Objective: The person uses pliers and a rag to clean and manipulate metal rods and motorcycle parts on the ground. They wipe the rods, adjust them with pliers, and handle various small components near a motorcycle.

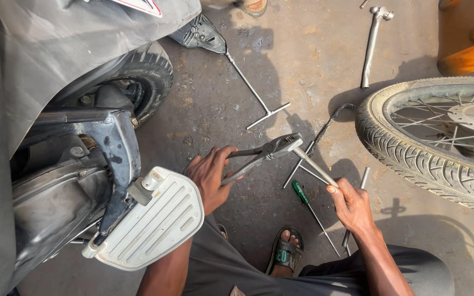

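A view straight down at a stained concrete floor [281,60] where a person crouches. The landmark is a pair of grey pliers [264,154] held in mid-air at the centre. Left of the pliers stands a covered scooter [67,109], its black rear tyre [152,77] showing and a pale ribbed footrest [154,219] sticking out near the person's knee. Right of the pliers lies a loose spoked wheel with a treaded tyre [412,148], flat on the floor. Beyond the pliers lies a T-handled wrench [256,98]; further up and right of it is a long metal ratchet handle [371,44]. Just below the pliers a green-handled screwdriver [305,198] lies on the floor. The left hand [210,178] is clenched around both pliers handles. The right hand [351,205] grasps the lower end of a thin metal rod [315,165], whose upper end sits in the pliers' jaws. A sandalled foot [286,249] shows beneath the pliers.
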